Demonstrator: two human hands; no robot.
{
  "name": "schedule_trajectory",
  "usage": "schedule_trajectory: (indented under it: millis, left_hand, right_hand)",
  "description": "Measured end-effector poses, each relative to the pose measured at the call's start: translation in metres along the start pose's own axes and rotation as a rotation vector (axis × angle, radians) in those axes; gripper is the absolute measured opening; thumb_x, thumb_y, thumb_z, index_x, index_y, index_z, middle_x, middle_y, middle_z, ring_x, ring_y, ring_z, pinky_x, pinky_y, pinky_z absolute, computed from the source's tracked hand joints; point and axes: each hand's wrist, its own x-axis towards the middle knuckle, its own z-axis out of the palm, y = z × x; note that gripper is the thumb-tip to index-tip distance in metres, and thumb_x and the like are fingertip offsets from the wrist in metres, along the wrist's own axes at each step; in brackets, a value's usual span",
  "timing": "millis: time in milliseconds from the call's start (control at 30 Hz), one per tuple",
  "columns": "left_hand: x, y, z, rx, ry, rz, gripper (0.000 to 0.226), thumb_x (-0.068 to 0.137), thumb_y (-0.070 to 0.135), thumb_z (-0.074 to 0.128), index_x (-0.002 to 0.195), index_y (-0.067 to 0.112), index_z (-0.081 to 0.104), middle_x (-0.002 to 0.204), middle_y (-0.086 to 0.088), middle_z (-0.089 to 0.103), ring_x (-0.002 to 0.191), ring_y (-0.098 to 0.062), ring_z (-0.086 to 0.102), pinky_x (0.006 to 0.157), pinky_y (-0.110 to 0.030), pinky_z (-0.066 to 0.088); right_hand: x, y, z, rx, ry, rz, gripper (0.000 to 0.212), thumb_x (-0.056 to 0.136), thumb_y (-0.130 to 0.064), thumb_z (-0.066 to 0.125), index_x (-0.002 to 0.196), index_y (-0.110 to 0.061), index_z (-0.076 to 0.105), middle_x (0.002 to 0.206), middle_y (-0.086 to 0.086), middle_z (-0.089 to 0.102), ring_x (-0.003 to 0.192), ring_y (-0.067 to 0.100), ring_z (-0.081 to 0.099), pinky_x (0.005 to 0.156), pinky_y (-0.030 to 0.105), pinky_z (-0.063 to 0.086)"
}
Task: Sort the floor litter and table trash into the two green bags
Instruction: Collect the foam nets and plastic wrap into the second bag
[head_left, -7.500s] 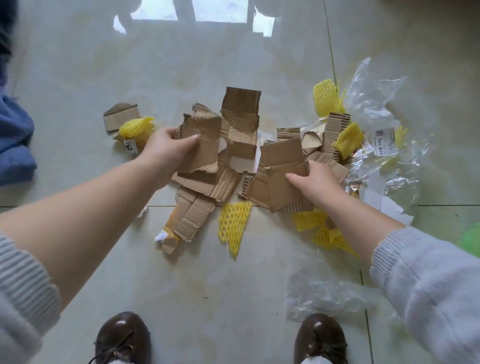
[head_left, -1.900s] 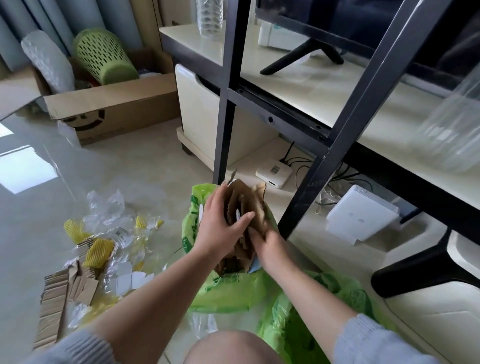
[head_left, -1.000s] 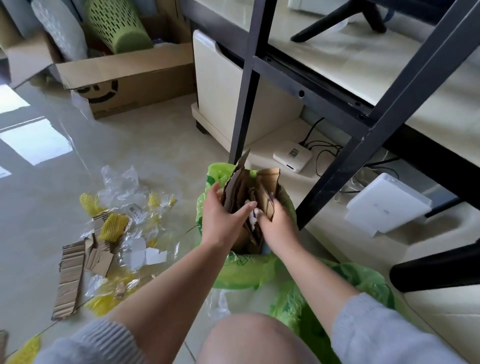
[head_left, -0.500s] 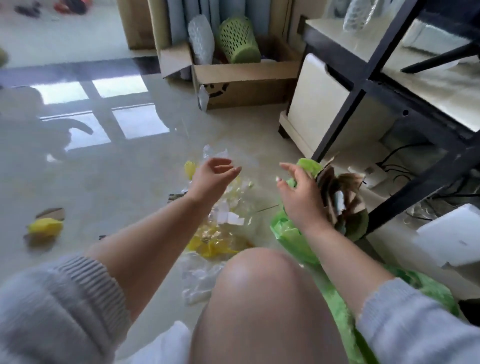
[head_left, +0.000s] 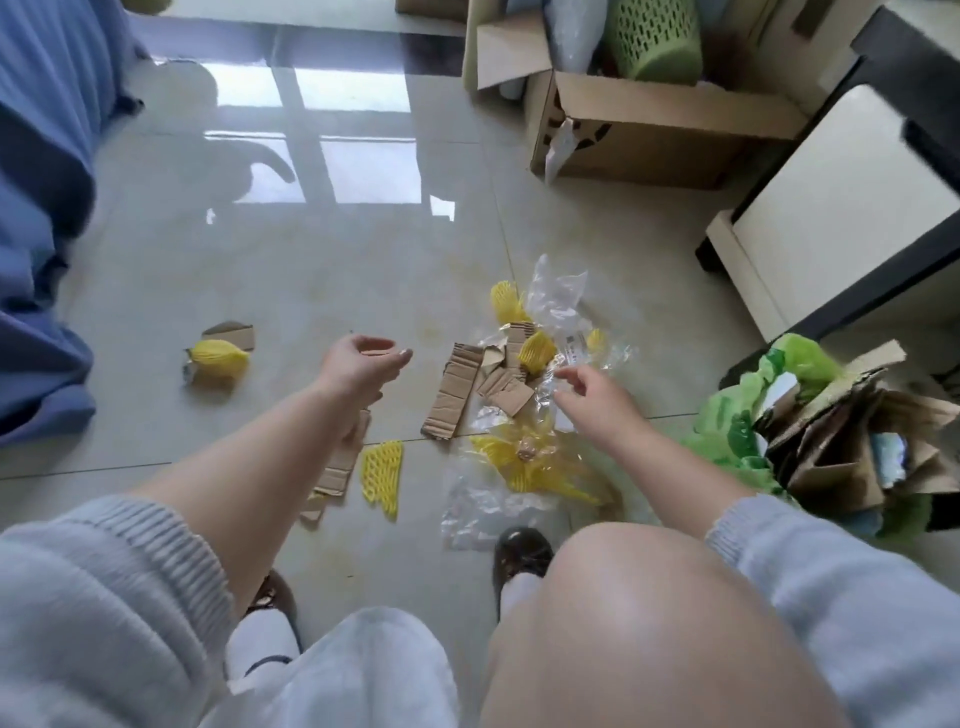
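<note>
Step in hand, floor litter: left hand (head_left: 363, 364) and right hand (head_left: 592, 397), each grip released and empty, hover over cardboard strips (head_left: 454, 389); next, gather them for the green bag (head_left: 748, 415) at right.

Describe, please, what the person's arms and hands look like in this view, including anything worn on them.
Both forearms are bare, with light grey ribbed-knit sleeves pushed up toward the elbows: the left sleeve has a thick ribbed cuff, and the right sleeve matches it. The left hand and right hand wear no gloves; no rings, watch or bracelets are visible. The fingernails look pale.
</note>
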Motion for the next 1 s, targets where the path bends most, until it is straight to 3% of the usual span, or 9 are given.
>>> schedule_trajectory:
  millis: [200, 467, 600, 733, 867, 1000]
  left_hand:
    - [0.067, -0.034, 0.038, 0.099, -0.023, -0.123, 0.044, 0.082, 0.027, 0.07, 0.119, 0.01, 0.057, 0.109, -0.011, 0.065, 0.09, -0.018, 0.057, 0.064, -0.025, 0.042]
    - [0.139, -0.07, 0.084, 0.459, -0.085, -0.114, 0.053, 0.079, 0.026, 0.073, 0.124, 0.008, 0.051, 0.123, -0.012, 0.058, 0.108, -0.024, 0.059, 0.089, -0.031, 0.047]
    - [0.163, -0.086, 0.1, 0.68, -0.034, -0.124, 0.067, 0.075, 0.034, 0.075, 0.131, 0.012, 0.045, 0.13, -0.014, 0.05, 0.119, -0.029, 0.051, 0.1, -0.039, 0.043]
    - [0.169, -0.097, 0.111, 0.978, -0.007, -0.12, 0.072, 0.076, 0.046, 0.07, 0.133, 0.016, 0.036, 0.134, -0.012, 0.041, 0.124, -0.033, 0.045, 0.098, -0.041, 0.039]
    - [0.173, -0.112, 0.12, 1.058, 0.025, -0.102, 0.077, 0.074, 0.046, 0.071, 0.133, 0.016, 0.031, 0.133, -0.012, 0.04, 0.122, -0.035, 0.046, 0.096, -0.042, 0.04]
    - [0.181, -0.121, 0.119, 0.979, 0.068, -0.111, 0.073, 0.07, 0.043, 0.075, 0.127, 0.017, 0.038, 0.126, -0.01, 0.048, 0.119, -0.033, 0.048, 0.095, -0.042, 0.042]
  right_hand:
    - [0.063, 0.029, 0.034, -0.128, -0.111, 0.053, 0.045, 0.088, -0.029, 0.057, 0.132, -0.021, 0.051, 0.136, 0.0, 0.053, 0.12, 0.02, 0.052, 0.092, 0.029, 0.042]
    - [0.153, 0.046, 0.085, -0.311, -0.177, 0.165, 0.056, 0.085, -0.044, 0.058, 0.131, -0.014, 0.047, 0.13, 0.008, 0.055, 0.114, 0.029, 0.053, 0.086, 0.036, 0.048]
    - [0.177, 0.055, 0.106, -0.303, -0.079, 0.236, 0.083, 0.078, -0.05, 0.064, 0.143, -0.013, 0.027, 0.144, 0.011, 0.038, 0.131, 0.03, 0.038, 0.104, 0.041, 0.036]
    - [0.19, 0.06, 0.12, -0.333, -0.013, 0.25, 0.1, 0.075, -0.056, 0.066, 0.148, -0.015, 0.01, 0.15, 0.012, 0.029, 0.137, 0.03, 0.03, 0.109, 0.042, 0.029]
    - [0.197, 0.063, 0.125, -0.297, 0.027, 0.241, 0.094, 0.078, -0.048, 0.067, 0.147, -0.018, 0.011, 0.148, 0.008, 0.036, 0.133, 0.029, 0.037, 0.108, 0.043, 0.032]
    - [0.198, 0.067, 0.123, -0.141, 0.064, 0.232, 0.076, 0.083, -0.038, 0.066, 0.142, -0.025, 0.022, 0.131, 0.003, 0.057, 0.117, 0.03, 0.054, 0.099, 0.045, 0.041]
